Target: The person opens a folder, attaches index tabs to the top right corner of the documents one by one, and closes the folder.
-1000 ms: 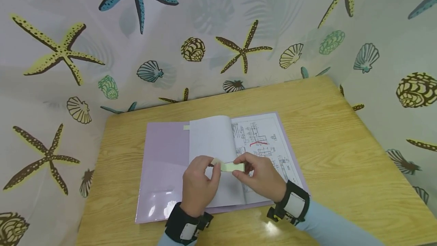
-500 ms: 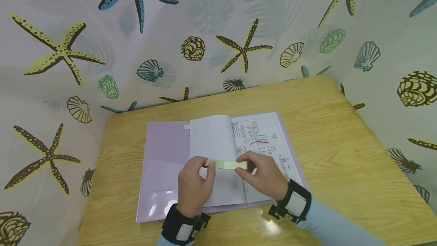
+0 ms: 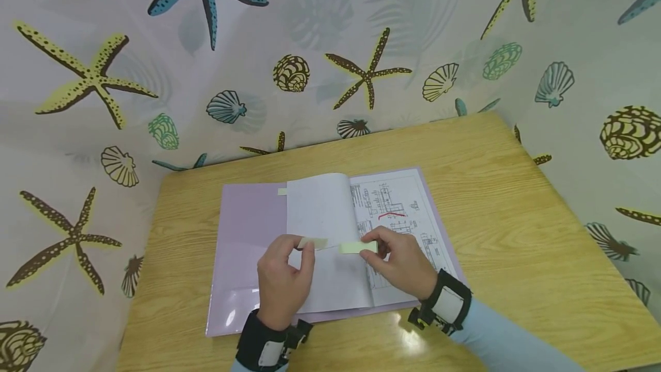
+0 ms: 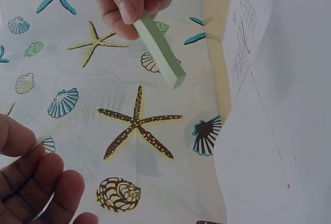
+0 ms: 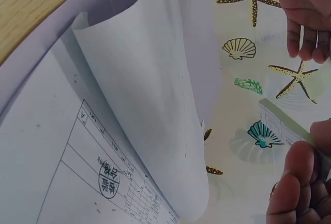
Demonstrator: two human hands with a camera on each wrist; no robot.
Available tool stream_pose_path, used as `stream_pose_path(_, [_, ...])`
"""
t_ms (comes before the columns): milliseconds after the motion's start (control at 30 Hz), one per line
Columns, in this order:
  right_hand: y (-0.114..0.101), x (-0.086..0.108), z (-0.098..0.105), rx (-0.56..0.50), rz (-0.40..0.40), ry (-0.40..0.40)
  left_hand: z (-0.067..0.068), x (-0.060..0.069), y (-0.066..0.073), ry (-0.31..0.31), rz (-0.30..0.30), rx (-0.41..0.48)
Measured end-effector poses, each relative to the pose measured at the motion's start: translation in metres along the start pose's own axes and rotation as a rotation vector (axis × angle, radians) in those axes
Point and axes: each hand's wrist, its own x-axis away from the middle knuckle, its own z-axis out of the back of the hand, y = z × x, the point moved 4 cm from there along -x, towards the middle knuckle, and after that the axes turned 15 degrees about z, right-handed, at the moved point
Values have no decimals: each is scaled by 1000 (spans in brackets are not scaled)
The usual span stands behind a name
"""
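My left hand [image 3: 281,283] pinches a single pale yellow-green sticky note strip [image 3: 320,243] between thumb and index finger. In the left wrist view this strip is seen nearly edge-on and faint. A slim light-green pad of sticky notes [image 3: 350,248] is pinched in my right hand [image 3: 405,263]; its thickness shows in the left wrist view, where the pad [image 4: 161,50] points downward. Strip and pad are apart, both held above an open lilac folder [image 3: 245,228]. Beneath the hands lies a blank turned page [image 3: 320,205]; to its right is a printed drawing sheet [image 3: 397,194] with a red mark.
Another pale sticky tab [image 3: 282,192] sticks out from the turned page's upper left edge. The folder rests on a wood-grain table [image 3: 496,205]. Behind and beside the table hangs a white cloth [image 3: 310,16] printed with starfish and shells.
The strip has come off the pad: my left hand has drawn it to the left, and a gap now separates the two. My right hand has shifted slightly right and up with the pad.
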Motion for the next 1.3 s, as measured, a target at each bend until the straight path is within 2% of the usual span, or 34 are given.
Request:
stream_pose_path(200, [13,7,9,13,-69,13,5,-2,-1,13,-14,14])
stream_pose_path(500, [48,23,41,69,-198,55,7,2,-6,-6,4,16])
stream_pose_path(733, [81,35,72,108,-358,87,7,5,-10,-11,16,22])
stream_pose_path(1033, [124,57,108,179,-589,69,8,7,-13,-3,-5,19])
stream_pose_path(1133, [133,63,116,192,-622,91,7,8,-14,-7,2,21])
stream_pose_path(1300, [142,69,122,219,-633,115,6,8,-16,-11,0,22])
